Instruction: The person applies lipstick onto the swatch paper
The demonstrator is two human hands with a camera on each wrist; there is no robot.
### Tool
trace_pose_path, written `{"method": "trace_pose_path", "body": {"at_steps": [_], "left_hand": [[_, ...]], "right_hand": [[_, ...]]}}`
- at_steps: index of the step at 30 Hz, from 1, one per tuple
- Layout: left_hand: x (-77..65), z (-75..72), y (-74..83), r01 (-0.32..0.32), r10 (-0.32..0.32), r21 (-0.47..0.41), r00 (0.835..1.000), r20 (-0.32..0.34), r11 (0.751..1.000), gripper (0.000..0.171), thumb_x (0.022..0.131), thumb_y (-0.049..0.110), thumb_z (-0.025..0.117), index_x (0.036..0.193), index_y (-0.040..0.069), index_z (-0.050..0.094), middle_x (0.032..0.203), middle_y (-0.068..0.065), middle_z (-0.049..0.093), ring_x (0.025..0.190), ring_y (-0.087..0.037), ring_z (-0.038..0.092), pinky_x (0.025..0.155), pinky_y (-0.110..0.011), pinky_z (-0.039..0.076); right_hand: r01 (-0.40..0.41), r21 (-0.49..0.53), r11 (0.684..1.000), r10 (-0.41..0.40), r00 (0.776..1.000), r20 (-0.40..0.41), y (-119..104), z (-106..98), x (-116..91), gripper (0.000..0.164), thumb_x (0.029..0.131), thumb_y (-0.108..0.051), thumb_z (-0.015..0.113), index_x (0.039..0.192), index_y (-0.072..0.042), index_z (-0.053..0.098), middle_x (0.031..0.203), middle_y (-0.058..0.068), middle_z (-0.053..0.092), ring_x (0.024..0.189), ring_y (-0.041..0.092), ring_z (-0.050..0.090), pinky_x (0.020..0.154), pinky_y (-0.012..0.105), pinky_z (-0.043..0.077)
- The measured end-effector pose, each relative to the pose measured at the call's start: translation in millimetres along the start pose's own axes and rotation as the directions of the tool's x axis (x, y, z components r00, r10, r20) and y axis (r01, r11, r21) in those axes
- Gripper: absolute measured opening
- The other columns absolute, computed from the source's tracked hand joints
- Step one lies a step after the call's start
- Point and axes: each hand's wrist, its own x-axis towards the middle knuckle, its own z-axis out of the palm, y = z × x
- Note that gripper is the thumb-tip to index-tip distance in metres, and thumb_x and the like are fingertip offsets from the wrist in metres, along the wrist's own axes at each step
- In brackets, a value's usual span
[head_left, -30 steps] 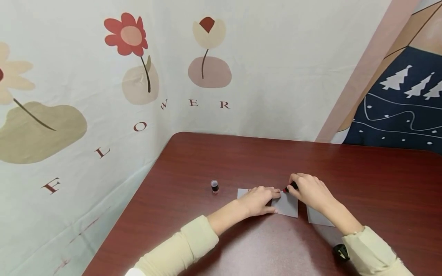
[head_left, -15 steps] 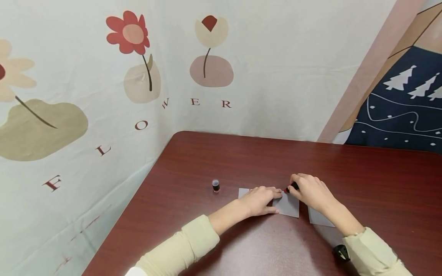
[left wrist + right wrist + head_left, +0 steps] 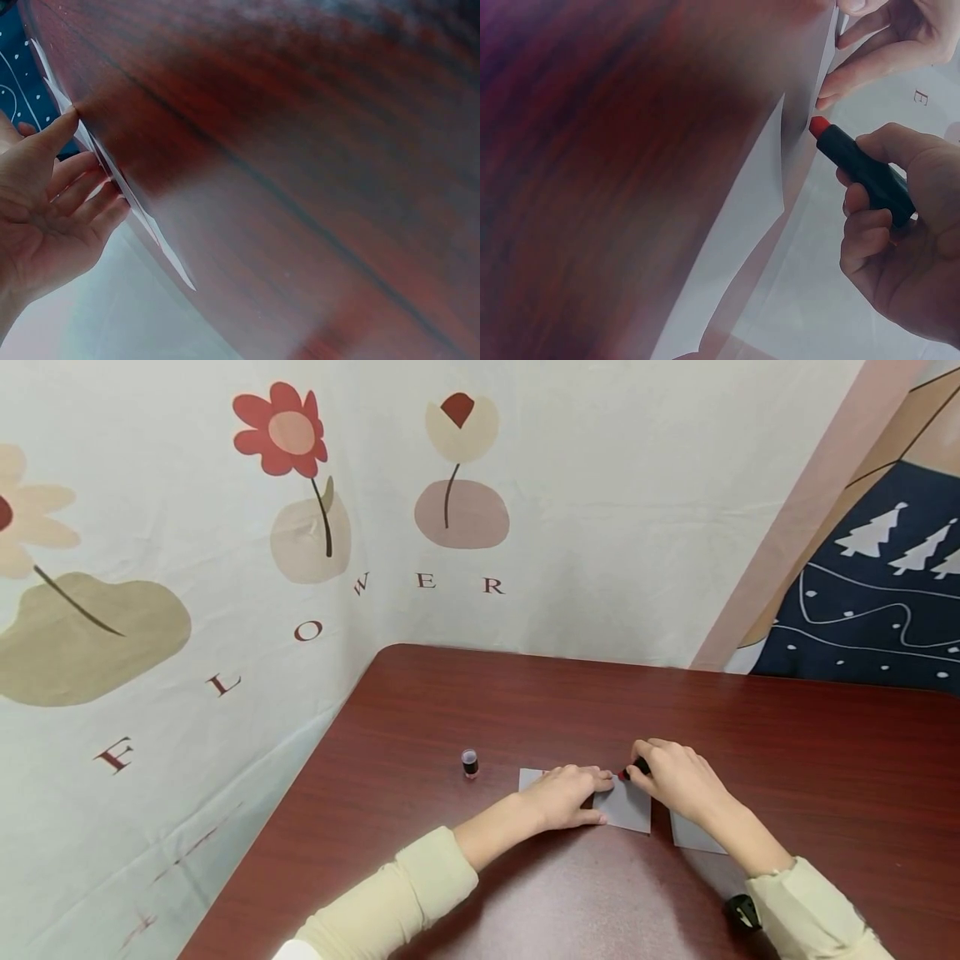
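My right hand (image 3: 678, 781) grips a stubby black stick with a red tip (image 3: 864, 169); whether it is a lipstick or a marker is unclear. Its red end points at the top edge of a small white paper square (image 3: 628, 810), and I cannot tell if they touch. My left hand (image 3: 562, 797) rests on that square with its fingers extended, thumb apart near the lower edge. Another white paper piece (image 3: 528, 778) shows partly beyond the left wrist, with a small reddish mark by the hand. A further sheet (image 3: 693, 835) lies partly under the right forearm.
A small cylinder, clear on top with a black band (image 3: 470, 765), stands on the brown table (image 3: 420, 710) at the left. Beside the right sleeve sits a black object with a pale inner part (image 3: 742, 912), partly covered. A flower-printed cloth wall (image 3: 600, 527) borders the table.
The whole head view has shifted very slightly. Both hands keep nearly the same place and hold on the paper and the stick.
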Motion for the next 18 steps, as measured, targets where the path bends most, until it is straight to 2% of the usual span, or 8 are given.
{"method": "trace_pose_path", "body": {"at_steps": [18], "left_hand": [[-0.4, 1.5, -1.0, -0.017, 0.017, 0.019, 1.000, -0.009, 1.000, 0.050, 0.089, 0.035, 0.062, 0.133, 0.012, 0.054, 0.139, 0.001, 0.045, 0.128, -0.009, 0.038, 0.100, -0.028, 0.035]], "right_hand": [[0.012, -0.001, 1.000, -0.012, 1.000, -0.003, -1.9, 1.5, -2.3, 0.008, 0.081, -0.010, 0.068, 0.078, -0.011, 0.060, 0.067, -0.005, 0.051, 0.046, 0.005, 0.038, 0.043, 0.023, 0.034]]}}
